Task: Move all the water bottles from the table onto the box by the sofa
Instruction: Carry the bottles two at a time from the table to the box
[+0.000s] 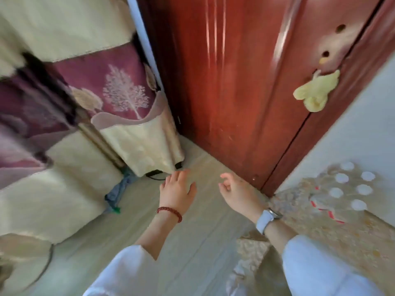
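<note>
On the left I see the sofa (70,189) under its cream and plum cover, then my left hand (176,190) flat and empty and my right hand (237,192) loosely curled on nothing, both over bare pale floor (192,242) before a red wooden door (235,82). At far right, white bottle caps (350,184) cluster on a speckled surface. I judge I am between bottles, and must next turn right and grasp one.

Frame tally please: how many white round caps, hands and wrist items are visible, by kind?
White round caps: 6
Hands: 2, left hand and right hand, both empty
Wrist items: 2, red bead bracelet and white watch
Total: 10
</note>
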`<state>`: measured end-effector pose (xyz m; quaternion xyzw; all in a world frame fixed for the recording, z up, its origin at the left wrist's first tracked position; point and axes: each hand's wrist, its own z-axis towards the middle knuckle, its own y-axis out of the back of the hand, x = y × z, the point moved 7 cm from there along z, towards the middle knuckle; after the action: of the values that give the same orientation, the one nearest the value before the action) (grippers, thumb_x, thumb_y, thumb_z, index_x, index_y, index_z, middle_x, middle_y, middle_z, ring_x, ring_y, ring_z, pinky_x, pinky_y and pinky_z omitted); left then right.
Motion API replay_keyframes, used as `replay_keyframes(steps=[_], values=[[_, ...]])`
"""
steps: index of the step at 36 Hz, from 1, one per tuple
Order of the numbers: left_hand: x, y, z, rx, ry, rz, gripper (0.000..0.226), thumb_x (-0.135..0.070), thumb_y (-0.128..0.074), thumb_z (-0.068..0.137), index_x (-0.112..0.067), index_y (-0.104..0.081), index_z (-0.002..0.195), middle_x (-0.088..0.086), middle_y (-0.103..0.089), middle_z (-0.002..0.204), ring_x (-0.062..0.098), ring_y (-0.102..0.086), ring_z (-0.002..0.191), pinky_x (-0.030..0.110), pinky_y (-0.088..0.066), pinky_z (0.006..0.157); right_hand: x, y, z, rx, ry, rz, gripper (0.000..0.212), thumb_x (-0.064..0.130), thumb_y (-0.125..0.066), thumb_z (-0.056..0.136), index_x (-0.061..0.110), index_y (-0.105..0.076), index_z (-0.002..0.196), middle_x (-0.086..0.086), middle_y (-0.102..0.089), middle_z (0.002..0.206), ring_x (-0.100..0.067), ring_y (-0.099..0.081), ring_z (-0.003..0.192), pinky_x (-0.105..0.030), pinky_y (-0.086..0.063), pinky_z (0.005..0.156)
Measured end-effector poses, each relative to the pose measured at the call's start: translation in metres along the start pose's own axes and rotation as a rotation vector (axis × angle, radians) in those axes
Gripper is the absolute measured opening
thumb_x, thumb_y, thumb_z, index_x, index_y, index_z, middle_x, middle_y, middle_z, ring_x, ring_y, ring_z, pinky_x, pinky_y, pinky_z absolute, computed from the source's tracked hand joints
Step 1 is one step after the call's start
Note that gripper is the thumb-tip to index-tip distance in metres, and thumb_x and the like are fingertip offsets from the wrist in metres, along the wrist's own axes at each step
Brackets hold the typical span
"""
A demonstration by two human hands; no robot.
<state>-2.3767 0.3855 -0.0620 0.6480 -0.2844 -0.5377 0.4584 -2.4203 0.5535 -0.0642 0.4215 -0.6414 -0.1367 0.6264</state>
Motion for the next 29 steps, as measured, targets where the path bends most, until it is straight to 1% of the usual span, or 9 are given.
replay_keyframes(steps=[3,7,12,15,17,19,21,25,29], values=[[0.099,0.070,-0.072,-0.125,0.199,-0.001,0.043,-0.036,-0.049,0.089,-0.019,-0.045,0.128,0.005,-0.051,0.128,0.027,-0.044,0.119,0.041,-0.035,0.095,0.089,-0.072,-0.032,0.152,0.130,0.024,0.032,0.023,-0.048,0.092,0.010,-0.049,0.121,-0.010,-0.067,0.102,-0.029,-0.060,0.100,-0.035,-0.044,0.085],[0.219,0.153,-0.199,-0.304,0.468,-0.023,0.038,-0.031,-0.052,0.088,-0.016,-0.050,0.123,0.007,-0.053,0.123,0.027,-0.045,0.117,0.040,-0.037,0.094,0.200,-0.177,-0.098,0.411,0.273,-0.009,0.033,0.029,-0.043,0.094,0.018,-0.046,0.124,-0.006,-0.062,0.117,-0.025,-0.057,0.107,-0.032,-0.043,0.090],[0.335,0.226,-0.367,-0.480,0.786,-0.045,0.037,-0.031,-0.051,0.088,-0.016,-0.051,0.122,0.008,-0.053,0.124,0.027,-0.046,0.116,0.041,-0.038,0.097,0.326,-0.300,-0.197,0.646,0.504,-0.063,0.033,0.026,-0.043,0.094,0.015,-0.047,0.125,-0.008,-0.063,0.115,-0.025,-0.054,0.111,-0.033,-0.040,0.093],[0.381,0.252,-0.467,-0.591,0.968,-0.064,0.036,-0.031,-0.052,0.088,-0.017,-0.051,0.121,0.007,-0.052,0.124,0.028,-0.047,0.116,0.041,-0.037,0.097,0.386,-0.370,-0.264,0.772,0.651,-0.140,0.030,0.023,-0.044,0.094,0.011,-0.051,0.120,-0.009,-0.064,0.105,-0.025,-0.057,0.102,-0.028,-0.040,0.085],[0.407,0.262,-0.533,-0.671,1.078,-0.099,0.037,-0.030,-0.053,0.088,-0.015,-0.051,0.121,0.008,-0.053,0.124,0.029,-0.049,0.114,0.040,-0.039,0.096,0.421,-0.418,-0.311,0.873,0.752,-0.192,0.028,0.022,-0.045,0.094,0.007,-0.054,0.116,-0.010,-0.065,0.101,-0.024,-0.058,0.096,-0.029,-0.040,0.084],[0.430,0.269,-0.595,-0.729,1.190,-0.117,0.037,-0.030,-0.053,0.088,-0.015,-0.051,0.122,0.010,-0.054,0.123,0.031,-0.050,0.112,0.042,-0.040,0.096,0.454,-0.463,-0.358,0.954,0.854,-0.255,0.028,0.023,-0.046,0.093,0.008,-0.056,0.115,-0.012,-0.065,0.109,-0.025,-0.058,0.103,-0.029,-0.041,0.088],[0.451,0.275,-0.654,-0.779,1.300,-0.116,0.037,-0.030,-0.053,0.089,-0.014,-0.051,0.122,0.012,-0.055,0.121,0.031,-0.048,0.114,0.043,-0.039,0.097,0.481,-0.505,-0.407,1.037,0.949,-0.311,0.028,0.025,-0.045,0.094,0.011,-0.055,0.116,-0.011,-0.064,0.114,-0.025,-0.058,0.106,-0.027,-0.040,0.086],[0.495,0.290,-0.764,-0.876,1.482,-0.091,0.036,-0.028,-0.054,0.088,-0.011,-0.052,0.120,0.012,-0.054,0.123,0.029,-0.046,0.118,0.045,-0.039,0.098,0.533,-0.585,-0.507,1.166,1.169,-0.358,0.025,0.024,-0.046,0.093,0.012,-0.058,0.111,-0.011,-0.066,0.108,-0.026,-0.060,0.101,-0.023,-0.035,0.073],[0.543,0.320,-0.857,-0.975,1.602,-0.063,0.036,-0.026,-0.055,0.087,-0.011,-0.054,0.119,0.011,-0.054,0.124,0.028,-0.047,0.117,0.041,-0.039,0.099,0.590,-0.663,-0.600,1.295,1.301,-0.321,0.025,0.021,-0.047,0.092,0.012,-0.060,0.110,-0.009,-0.066,0.106,-0.024,-0.061,0.099,-0.022,-0.038,0.075]])
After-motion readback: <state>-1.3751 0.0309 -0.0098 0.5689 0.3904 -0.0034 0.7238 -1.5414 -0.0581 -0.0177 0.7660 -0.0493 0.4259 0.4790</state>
